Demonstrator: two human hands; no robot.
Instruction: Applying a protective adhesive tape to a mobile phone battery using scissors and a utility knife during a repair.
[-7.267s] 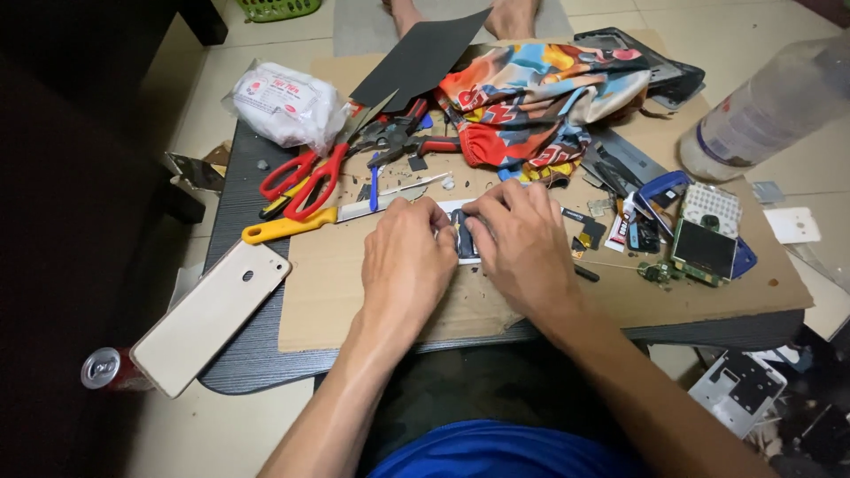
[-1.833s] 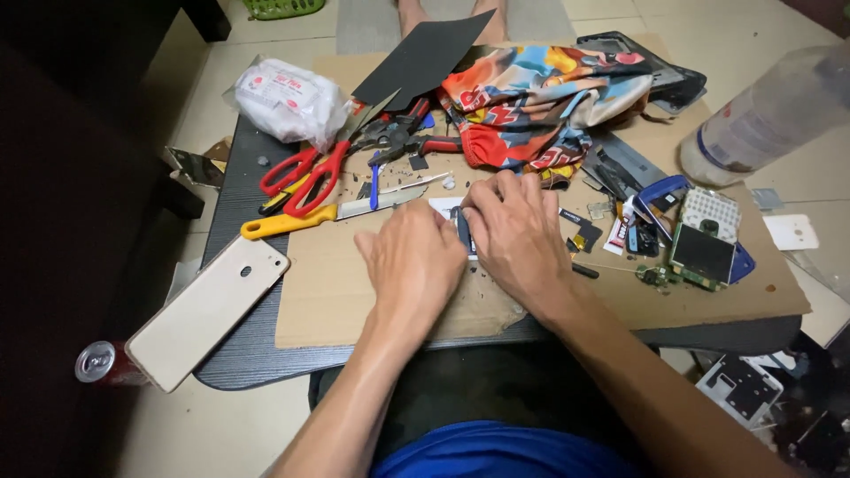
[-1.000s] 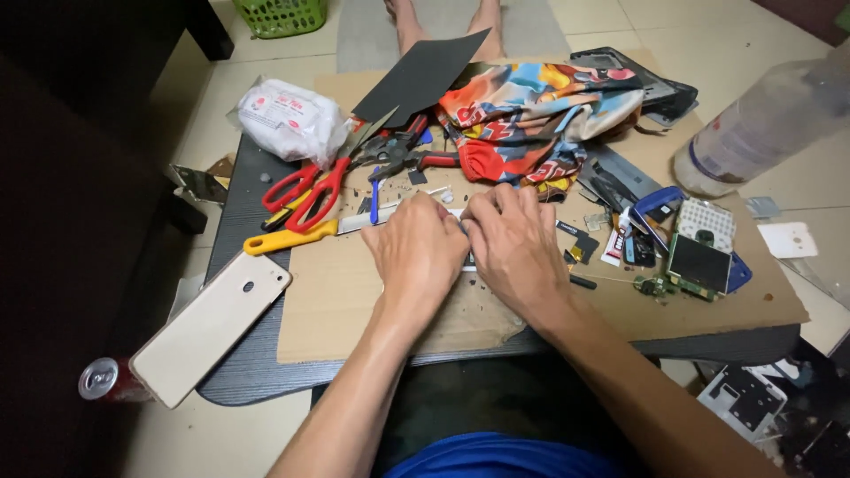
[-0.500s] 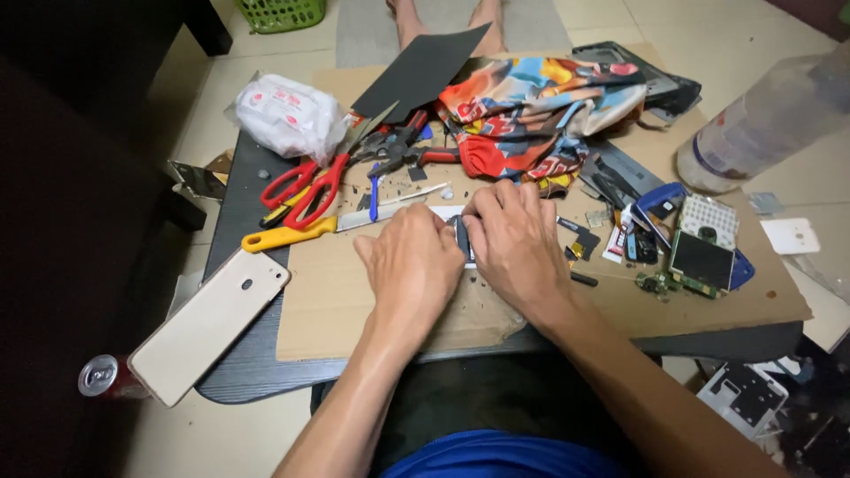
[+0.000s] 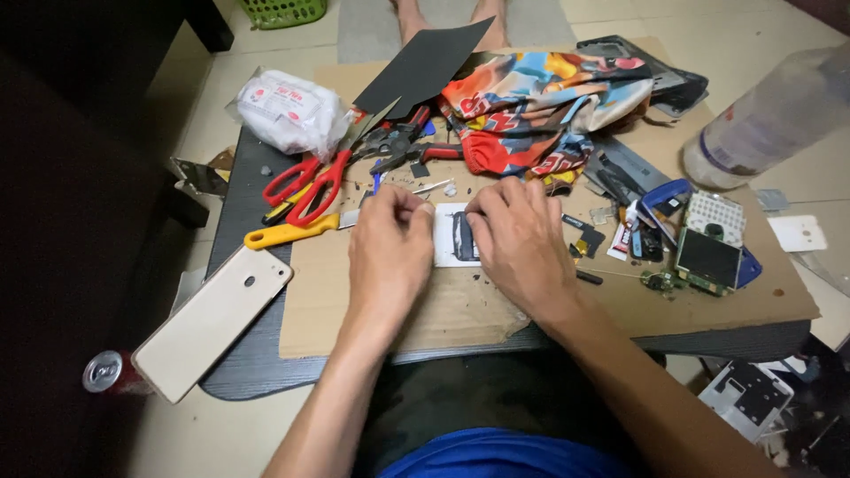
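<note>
Centrally on cardboard-topped bench: small white card with dark part, half hidden between hands. Left hand fingertips pinched, contents unclear; right hand pressing card's edge. Clutter crowds beyond.

the fingertips of the left hand are curled under the palm, so what is pinched between them cannot be made out. the near edge of the small white card and most of the dark part lying on it are covered by the right hand. the clear plastic bottle at the far right is blurred and cut off by the right edge. the green basket is cropped by the far edge, as are two bare feet. the drink can at the near left is partly hidden by the pale gold phone. the loose bits beside the circuit board are too small to be told apart.
</note>
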